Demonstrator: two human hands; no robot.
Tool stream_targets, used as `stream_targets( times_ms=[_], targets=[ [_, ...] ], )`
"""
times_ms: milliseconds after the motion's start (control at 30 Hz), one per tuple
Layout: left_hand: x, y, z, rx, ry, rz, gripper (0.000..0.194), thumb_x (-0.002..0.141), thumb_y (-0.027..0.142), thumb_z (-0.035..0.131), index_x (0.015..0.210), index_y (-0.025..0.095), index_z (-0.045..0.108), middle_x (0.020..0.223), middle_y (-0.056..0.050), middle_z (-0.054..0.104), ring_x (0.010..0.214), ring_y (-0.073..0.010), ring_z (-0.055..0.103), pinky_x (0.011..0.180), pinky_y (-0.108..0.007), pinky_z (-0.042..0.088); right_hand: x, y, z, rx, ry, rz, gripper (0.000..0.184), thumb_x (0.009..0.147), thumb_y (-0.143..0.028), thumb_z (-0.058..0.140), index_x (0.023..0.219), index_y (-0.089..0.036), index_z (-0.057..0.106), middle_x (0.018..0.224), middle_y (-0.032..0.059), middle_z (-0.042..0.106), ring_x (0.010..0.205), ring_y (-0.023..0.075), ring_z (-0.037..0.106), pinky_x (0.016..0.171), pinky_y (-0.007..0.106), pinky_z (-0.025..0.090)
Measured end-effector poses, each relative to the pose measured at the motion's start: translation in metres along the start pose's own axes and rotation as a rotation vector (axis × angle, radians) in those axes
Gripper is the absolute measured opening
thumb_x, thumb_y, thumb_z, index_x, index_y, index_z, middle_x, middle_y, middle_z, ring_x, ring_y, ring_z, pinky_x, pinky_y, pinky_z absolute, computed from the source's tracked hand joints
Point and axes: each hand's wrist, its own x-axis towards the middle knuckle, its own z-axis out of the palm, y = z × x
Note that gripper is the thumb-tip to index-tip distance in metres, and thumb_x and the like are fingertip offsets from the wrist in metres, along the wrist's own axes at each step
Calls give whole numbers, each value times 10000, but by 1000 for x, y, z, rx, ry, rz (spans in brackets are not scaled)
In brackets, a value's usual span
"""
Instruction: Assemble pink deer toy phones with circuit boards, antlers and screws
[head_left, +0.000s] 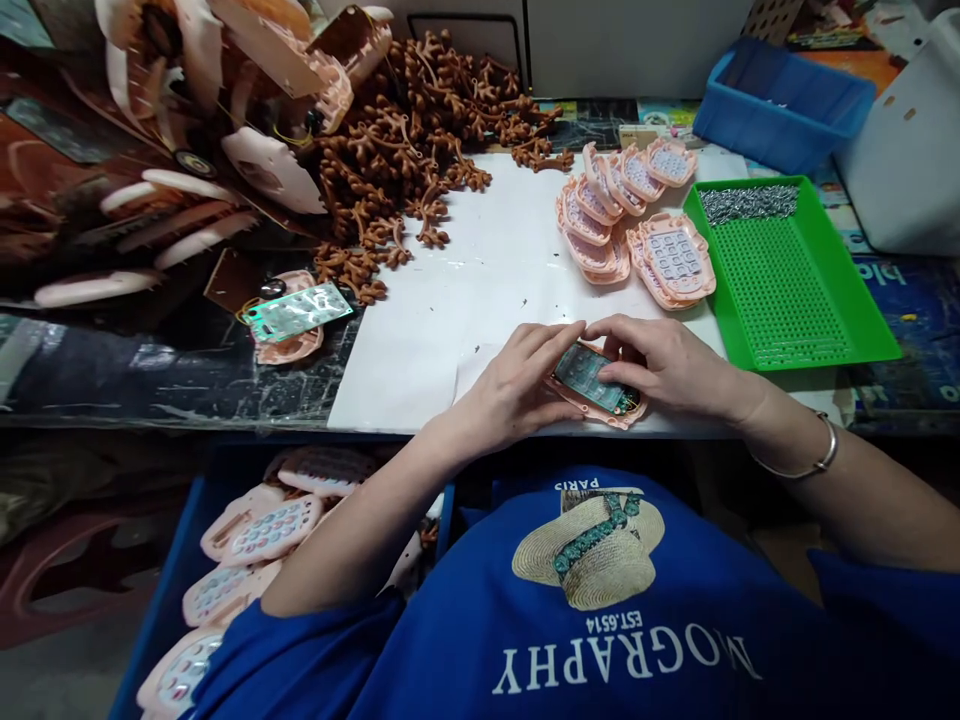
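Note:
A green circuit board sits in a pink plastic shell at the near edge of the white work sheet. My left hand grips the shell's left side, its thumb along the near edge and its fingers over the far side. Over the right part, my right hand is curled, with the thumb on the board and the fingertips at its far edge. Thin wires show at the board's right end. The fingers hide part of the shell.
Stacked pink shells with keypads stand beyond my right hand, beside a green tray of small metal screws. A blue bin is behind it. Brown branched plastic parts are heaped at the back left. Finished-looking pink keypads fill a crate below.

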Motion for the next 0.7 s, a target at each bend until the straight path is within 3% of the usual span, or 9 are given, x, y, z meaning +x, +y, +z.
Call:
stream_targets(
  times_ms=[133,300,467,700],
  targets=[
    [-7,6,11,15,85,-21,839,823,514,711,1520,235,335,1283,-149,605,1123,-273,538,946,-463,494,-1,0,0,-52,-81,-100,103,907,-197,615,979,-176,684,867,48,702,801,177,642,742,293,471],
    [-13,15,28,79,234,-117,1003,789,581,716,1567,211,202,1191,-140,631,1034,-261,551,896,-432,511,-11,-5,-4,-182,-156,-229,270,1000,-278,481,1112,-151,693,1032,133,693,938,235,634,830,368,502],
    [-16,24,32,97,269,-168,1054,800,586,709,1586,213,114,1225,-153,614,1060,-274,546,926,-455,501,-23,-9,-1,-244,-113,-232,320,973,-356,544,1204,-152,632,1133,158,645,1019,266,582,871,412,503],
    [-24,27,27,-20,229,-191,933,896,424,671,1597,245,81,1249,-140,597,1110,-259,539,949,-429,500,-27,-4,5,-347,-33,-265,331,960,-372,563,1216,-171,623,1089,141,664,973,280,567,853,445,482]
  ],
)
